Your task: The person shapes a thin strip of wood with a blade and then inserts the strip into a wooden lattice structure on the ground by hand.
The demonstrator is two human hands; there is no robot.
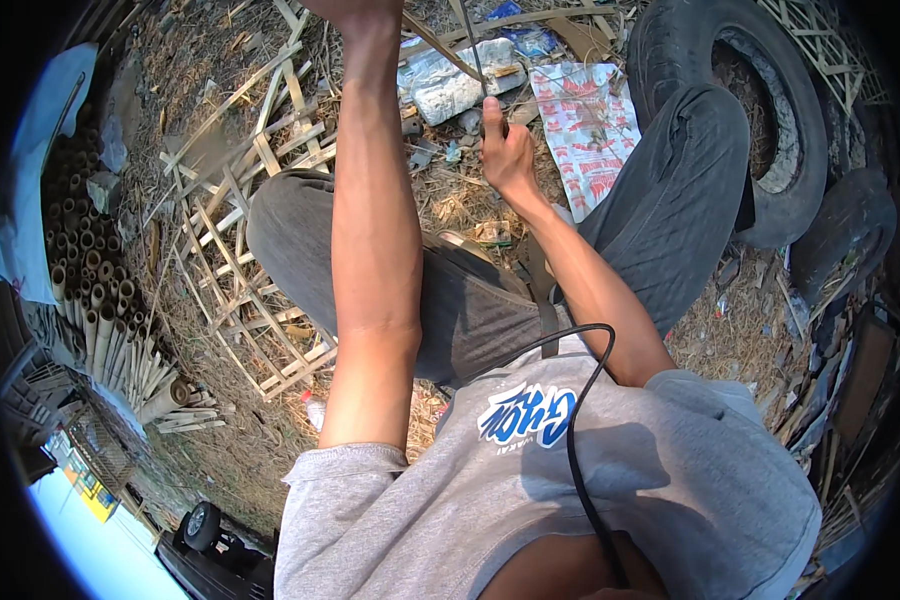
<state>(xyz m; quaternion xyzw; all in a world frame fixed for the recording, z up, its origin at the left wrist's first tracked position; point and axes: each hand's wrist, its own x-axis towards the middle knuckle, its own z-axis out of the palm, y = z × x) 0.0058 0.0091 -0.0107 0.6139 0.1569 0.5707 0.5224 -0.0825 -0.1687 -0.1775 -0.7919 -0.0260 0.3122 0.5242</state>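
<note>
Bamboo strip [440, 45] at twelve o'clock: right hand [507, 150] clamped on a thin rod [473, 45] should steady it; left hand [355, 8], fingers unseen.

Head camera looks steeply down, close above lap

White-red printed sack [585, 125] (flat) beside clear plastic bag [457, 80].

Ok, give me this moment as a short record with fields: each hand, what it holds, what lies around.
left hand: mostly cut off at the top edge, arm stretched forward; grip cannot be told
right hand: closed on a thin dark rod
ahead: bamboo strip, white sack, printed sheet
left side: bamboo lattice, stacked bamboo tubes
right side: tyre
</note>
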